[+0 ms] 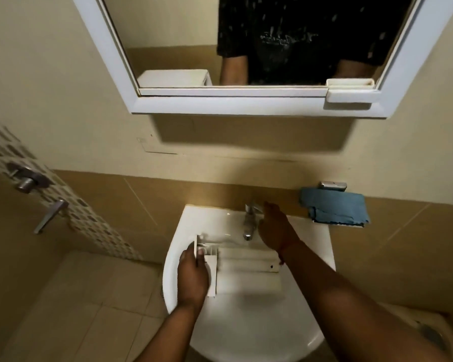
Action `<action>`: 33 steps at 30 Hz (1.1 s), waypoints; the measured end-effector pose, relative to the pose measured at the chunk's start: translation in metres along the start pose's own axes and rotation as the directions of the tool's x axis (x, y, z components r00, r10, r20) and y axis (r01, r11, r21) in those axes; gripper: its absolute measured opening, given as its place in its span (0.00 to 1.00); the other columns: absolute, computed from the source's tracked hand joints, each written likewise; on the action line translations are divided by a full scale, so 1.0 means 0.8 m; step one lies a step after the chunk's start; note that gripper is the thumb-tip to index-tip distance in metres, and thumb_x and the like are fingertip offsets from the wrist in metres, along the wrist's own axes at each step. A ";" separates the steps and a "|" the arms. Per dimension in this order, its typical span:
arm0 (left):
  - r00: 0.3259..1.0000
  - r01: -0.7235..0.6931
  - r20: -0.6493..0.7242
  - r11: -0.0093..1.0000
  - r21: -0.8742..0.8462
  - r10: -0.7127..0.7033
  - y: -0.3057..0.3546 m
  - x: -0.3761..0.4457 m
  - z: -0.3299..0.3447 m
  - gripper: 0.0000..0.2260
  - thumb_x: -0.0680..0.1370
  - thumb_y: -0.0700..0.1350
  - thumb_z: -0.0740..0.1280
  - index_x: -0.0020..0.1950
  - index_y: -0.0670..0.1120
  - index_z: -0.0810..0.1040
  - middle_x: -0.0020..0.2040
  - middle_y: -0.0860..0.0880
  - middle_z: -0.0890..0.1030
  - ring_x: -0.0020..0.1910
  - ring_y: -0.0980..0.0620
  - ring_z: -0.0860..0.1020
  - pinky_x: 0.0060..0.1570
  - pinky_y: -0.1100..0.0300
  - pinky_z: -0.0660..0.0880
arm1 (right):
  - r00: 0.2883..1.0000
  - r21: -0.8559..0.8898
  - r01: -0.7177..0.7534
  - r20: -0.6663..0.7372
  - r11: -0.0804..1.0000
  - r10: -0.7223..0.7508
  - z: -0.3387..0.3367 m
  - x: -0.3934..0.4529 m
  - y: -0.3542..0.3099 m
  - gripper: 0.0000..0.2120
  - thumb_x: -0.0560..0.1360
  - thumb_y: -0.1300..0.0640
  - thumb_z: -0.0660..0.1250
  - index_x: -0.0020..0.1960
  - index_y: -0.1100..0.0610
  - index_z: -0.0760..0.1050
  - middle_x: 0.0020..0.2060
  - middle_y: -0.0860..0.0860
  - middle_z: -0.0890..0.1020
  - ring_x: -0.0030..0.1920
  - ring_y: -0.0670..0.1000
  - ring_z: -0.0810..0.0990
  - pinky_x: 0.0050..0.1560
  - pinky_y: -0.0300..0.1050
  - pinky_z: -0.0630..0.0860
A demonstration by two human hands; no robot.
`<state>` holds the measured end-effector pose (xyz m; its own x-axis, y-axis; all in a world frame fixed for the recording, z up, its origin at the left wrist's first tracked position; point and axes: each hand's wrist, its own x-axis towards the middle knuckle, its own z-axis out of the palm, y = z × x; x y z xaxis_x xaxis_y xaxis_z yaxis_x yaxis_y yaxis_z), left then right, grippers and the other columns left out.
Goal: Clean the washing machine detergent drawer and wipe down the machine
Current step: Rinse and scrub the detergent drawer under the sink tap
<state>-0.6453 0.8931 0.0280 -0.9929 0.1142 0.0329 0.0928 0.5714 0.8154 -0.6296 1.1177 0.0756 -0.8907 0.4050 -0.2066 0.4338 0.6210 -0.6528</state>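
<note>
At the far left, a metal door handle (50, 215) projects beside a strip of mosaic tile. Further right, the white sink (173, 257) sits against the tan wall. Over its basin the left hand (192, 276) grips the front end of the white detergent drawer (243, 270), thumb and fingers curled round the panel; the drawer lies lengthways across the bowl, its outline blurred. Just right of centre stands the chrome tap (249, 222). The right hand (273, 228) reaches to the tap's lever, fingers extended and touching it, not curled. Beyond, a blue cloth (334, 209) lies on a small wall shelf. Above hangs a white-framed mirror (233, 104).
</note>
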 end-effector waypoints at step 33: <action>0.591 -0.801 0.430 0.561 0.211 0.683 0.085 -0.033 -0.071 0.22 0.76 0.56 0.63 0.69 0.53 0.72 0.66 0.51 0.73 0.69 0.49 0.65 0.75 0.42 0.52 | 0.942 0.835 -0.055 -0.138 0.548 0.305 0.020 -0.170 -0.087 0.13 0.79 0.65 0.57 0.52 0.52 0.77 0.51 0.55 0.82 0.52 0.57 0.81 0.56 0.59 0.79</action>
<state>-0.6170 0.8827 0.1156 -0.4914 0.8068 0.3279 0.8629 0.4000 0.3090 -0.5412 1.0089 0.1375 -0.6884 0.6634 -0.2934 0.1736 -0.2420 -0.9546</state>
